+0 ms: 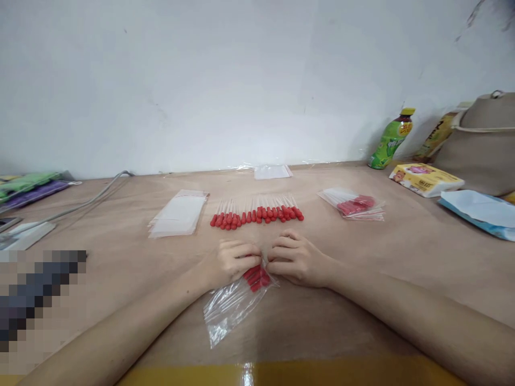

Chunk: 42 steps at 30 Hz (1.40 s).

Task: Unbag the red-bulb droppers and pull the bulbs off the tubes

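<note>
Brown tabletop [161,305], crinkled clear bag [220,317], red-bulbed droppers [255,277] inside, both hands [235,260] [300,260] gripping its bulb end

From where I stand, I cannot read with certainty any word or number. There is printing on the label of the green bottle [389,143], on the yellow packet [427,179] and on the yellow bag [436,135] behind, but letters are too small.
</note>
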Motion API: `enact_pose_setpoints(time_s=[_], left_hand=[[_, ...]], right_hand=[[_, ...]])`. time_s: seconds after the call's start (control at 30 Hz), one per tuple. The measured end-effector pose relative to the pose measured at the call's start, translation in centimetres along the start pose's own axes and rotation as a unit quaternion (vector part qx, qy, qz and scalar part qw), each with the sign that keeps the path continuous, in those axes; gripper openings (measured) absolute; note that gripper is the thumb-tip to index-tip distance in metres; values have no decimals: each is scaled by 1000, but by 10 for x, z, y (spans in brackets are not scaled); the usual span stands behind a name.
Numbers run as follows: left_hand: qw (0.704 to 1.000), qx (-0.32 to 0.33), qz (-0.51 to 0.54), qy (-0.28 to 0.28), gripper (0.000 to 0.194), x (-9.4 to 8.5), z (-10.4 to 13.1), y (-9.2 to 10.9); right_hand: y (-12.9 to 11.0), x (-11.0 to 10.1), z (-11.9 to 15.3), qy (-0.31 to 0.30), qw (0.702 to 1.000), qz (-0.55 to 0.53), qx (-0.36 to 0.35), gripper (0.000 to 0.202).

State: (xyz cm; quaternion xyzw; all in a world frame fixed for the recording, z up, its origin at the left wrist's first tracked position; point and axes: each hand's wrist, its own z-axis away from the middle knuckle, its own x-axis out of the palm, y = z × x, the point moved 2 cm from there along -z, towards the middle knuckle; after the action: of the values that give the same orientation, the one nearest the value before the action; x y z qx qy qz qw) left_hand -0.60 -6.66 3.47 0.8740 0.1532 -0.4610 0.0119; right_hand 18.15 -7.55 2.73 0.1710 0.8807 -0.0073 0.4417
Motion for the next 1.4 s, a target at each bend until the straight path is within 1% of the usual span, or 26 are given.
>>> enact_pose_setpoints(time_s=[0.07,0.2,0.37,0.53,0.67,0.73,0.87,1.0,1.07,1.1,1.2,1.27,1.3,1.37,1.4], left_hand=[[1000,11,1,-8,18,1,0,0],[999,18,13,-23,16,0,-2,-1],[998,0,22,-58,15,-2,-6,-1],[996,-9,14,-86,17,-3,-9,1],[997,22,-10,-69,17,-4,-12,2],[997,41,-26,-63,19,-4,-12,3],[995,54,-46,-64,21,-3,-12,2],[996,60,-55,-38,20,-11,-11,-5],[997,42,-60,-34,20,-15,-9,-12],[997,23,-60,-37,20,-16,-7,-16],[996,-63,-44,-33,22,-15,-3,-24],[992,-121,-5,-23,24,-12,-1,-22],[989,-147,22,-27,24,-11,-1,-19],[975,-197,79,-62,30,-9,-2,-11],[966,-220,102,-85,37,-8,-1,-7]], right_hand=[[0,0,0,0,1000,27,-15,21],[1,-1,2,-11,999,34,-15,21],[0,0,2,-3,999,34,-26,18],[-2,0,0,3,996,65,-53,22],[-3,-1,-2,11,994,88,-62,23],[-3,0,-3,3,993,96,-63,23],[0,2,-5,-23,993,110,-40,26],[9,1,-2,-15,992,126,-21,27],[16,1,0,-7,992,127,6,26],[18,1,2,-5,992,126,21,25],[24,2,4,-17,993,105,42,19],[24,1,5,-32,996,82,35,15],[25,0,6,-37,996,75,34,14],[26,-2,8,-43,996,66,45,12],[26,-3,10,-47,996,58,52,11]])
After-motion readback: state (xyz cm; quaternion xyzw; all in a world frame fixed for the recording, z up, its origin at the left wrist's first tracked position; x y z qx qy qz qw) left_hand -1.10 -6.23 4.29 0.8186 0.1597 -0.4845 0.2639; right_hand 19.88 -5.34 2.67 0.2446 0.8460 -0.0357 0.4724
